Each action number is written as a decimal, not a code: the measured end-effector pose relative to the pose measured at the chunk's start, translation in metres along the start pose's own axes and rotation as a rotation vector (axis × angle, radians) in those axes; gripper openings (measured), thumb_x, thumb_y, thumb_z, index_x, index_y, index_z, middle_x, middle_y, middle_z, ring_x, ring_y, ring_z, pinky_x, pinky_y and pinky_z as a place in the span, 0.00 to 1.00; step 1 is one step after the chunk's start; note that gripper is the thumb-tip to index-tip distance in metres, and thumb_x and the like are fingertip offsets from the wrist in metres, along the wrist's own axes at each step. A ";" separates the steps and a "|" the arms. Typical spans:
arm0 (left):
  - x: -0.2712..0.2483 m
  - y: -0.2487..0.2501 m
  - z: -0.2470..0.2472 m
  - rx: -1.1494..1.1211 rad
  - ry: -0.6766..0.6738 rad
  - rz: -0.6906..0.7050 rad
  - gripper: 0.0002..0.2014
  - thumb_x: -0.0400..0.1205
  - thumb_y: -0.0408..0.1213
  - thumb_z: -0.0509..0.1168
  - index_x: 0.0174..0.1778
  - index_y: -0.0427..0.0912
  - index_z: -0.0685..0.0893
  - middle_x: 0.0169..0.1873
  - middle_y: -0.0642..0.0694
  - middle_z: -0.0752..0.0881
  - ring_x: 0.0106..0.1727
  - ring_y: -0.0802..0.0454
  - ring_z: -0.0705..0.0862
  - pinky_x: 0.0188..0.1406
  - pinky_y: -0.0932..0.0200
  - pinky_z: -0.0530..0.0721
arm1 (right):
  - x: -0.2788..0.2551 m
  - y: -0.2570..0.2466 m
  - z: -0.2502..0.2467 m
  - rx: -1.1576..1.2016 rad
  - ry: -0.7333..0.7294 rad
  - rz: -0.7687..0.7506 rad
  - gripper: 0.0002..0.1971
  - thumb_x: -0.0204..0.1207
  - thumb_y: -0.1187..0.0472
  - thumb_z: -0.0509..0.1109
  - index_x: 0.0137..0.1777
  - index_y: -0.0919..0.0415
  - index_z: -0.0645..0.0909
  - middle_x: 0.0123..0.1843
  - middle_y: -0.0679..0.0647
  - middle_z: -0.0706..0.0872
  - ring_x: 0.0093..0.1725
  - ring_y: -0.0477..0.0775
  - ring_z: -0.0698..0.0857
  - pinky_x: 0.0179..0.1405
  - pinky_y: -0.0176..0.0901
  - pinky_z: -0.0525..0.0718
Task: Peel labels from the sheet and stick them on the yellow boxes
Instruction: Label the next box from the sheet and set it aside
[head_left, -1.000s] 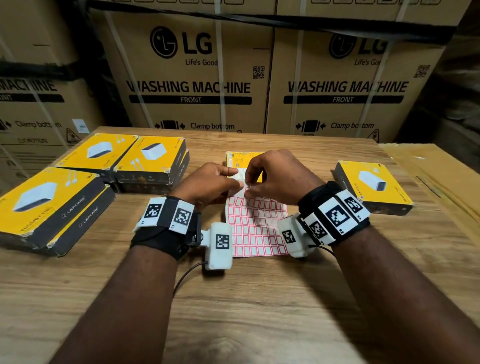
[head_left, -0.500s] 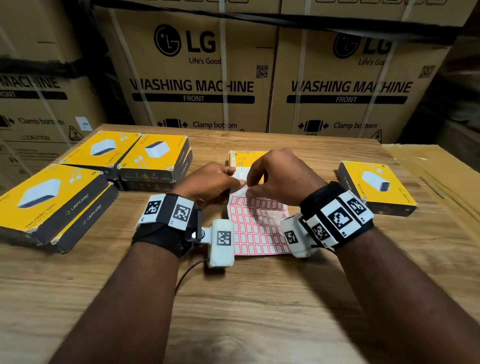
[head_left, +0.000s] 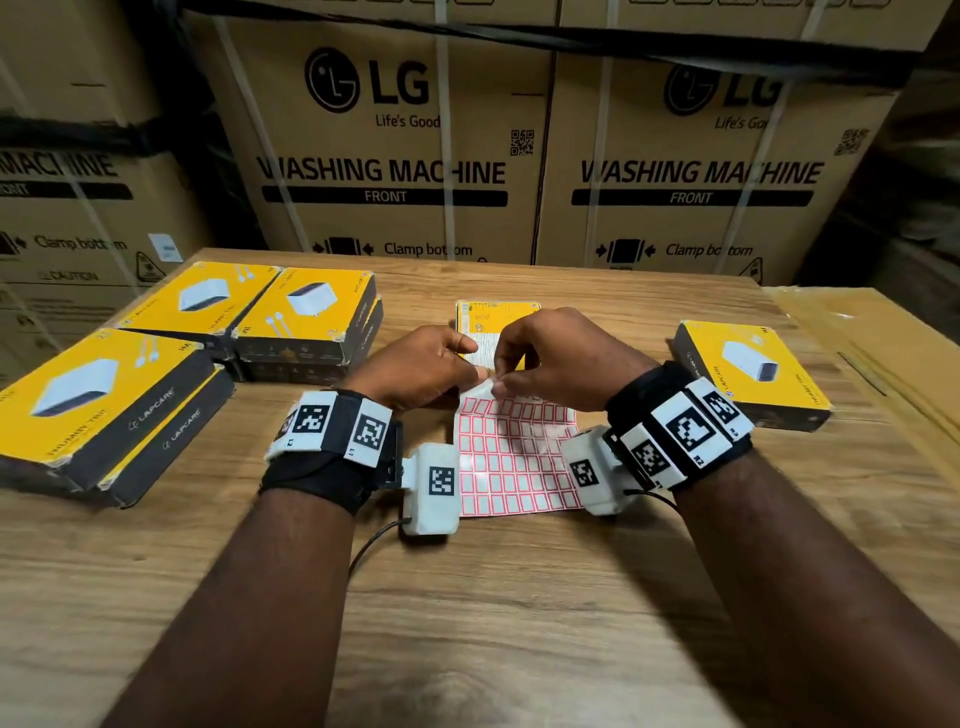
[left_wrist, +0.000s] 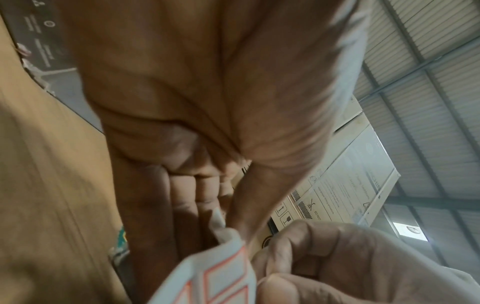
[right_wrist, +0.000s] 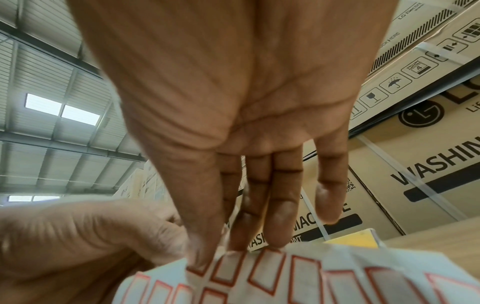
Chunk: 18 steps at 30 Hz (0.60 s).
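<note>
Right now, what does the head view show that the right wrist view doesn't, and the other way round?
Only the head view shows the whole label sheet on the table, the yellow box stacks and both wristbands. Only the right wrist view shows the right hand palm, its thumb at a red-bordered label, and the roof. Both show the left hand holding the sheet's corner.

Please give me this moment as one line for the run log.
stage: peeling | left hand: grips label sheet corner | right hand: pinches label | yellow box: behind hands

paper label sheet (head_left: 511, 457), wood-grain table (head_left: 519, 597), cardboard cartons (head_left: 395, 156)
</note>
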<state>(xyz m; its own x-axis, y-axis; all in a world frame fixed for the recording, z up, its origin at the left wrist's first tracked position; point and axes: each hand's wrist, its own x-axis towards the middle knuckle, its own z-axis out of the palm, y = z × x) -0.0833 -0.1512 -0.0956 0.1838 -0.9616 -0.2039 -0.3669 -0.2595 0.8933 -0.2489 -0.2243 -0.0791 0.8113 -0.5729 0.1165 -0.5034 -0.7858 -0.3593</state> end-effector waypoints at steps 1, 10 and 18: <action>-0.001 0.000 -0.001 0.010 -0.003 0.009 0.15 0.82 0.33 0.69 0.63 0.40 0.77 0.32 0.48 0.87 0.36 0.55 0.86 0.57 0.43 0.86 | 0.000 0.000 0.000 0.000 0.003 -0.003 0.05 0.73 0.53 0.78 0.43 0.51 0.86 0.36 0.37 0.82 0.36 0.30 0.78 0.30 0.21 0.68; -0.003 -0.004 -0.001 0.120 -0.061 0.055 0.24 0.74 0.32 0.78 0.63 0.47 0.77 0.28 0.55 0.86 0.41 0.47 0.90 0.57 0.42 0.88 | 0.001 -0.001 -0.001 0.010 -0.035 0.012 0.02 0.78 0.56 0.74 0.46 0.53 0.85 0.38 0.41 0.83 0.38 0.37 0.79 0.34 0.28 0.72; 0.000 -0.006 -0.002 0.275 -0.086 0.021 0.21 0.68 0.43 0.81 0.55 0.54 0.83 0.27 0.56 0.84 0.38 0.52 0.88 0.57 0.39 0.87 | -0.002 -0.006 -0.001 -0.001 -0.145 0.039 0.04 0.80 0.58 0.71 0.44 0.49 0.80 0.37 0.38 0.79 0.38 0.36 0.76 0.33 0.32 0.70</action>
<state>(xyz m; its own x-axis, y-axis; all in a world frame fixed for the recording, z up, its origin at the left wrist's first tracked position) -0.0790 -0.1493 -0.1003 0.0999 -0.9680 -0.2300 -0.6051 -0.2426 0.7582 -0.2477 -0.2190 -0.0763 0.8257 -0.5631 -0.0322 -0.5352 -0.7641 -0.3601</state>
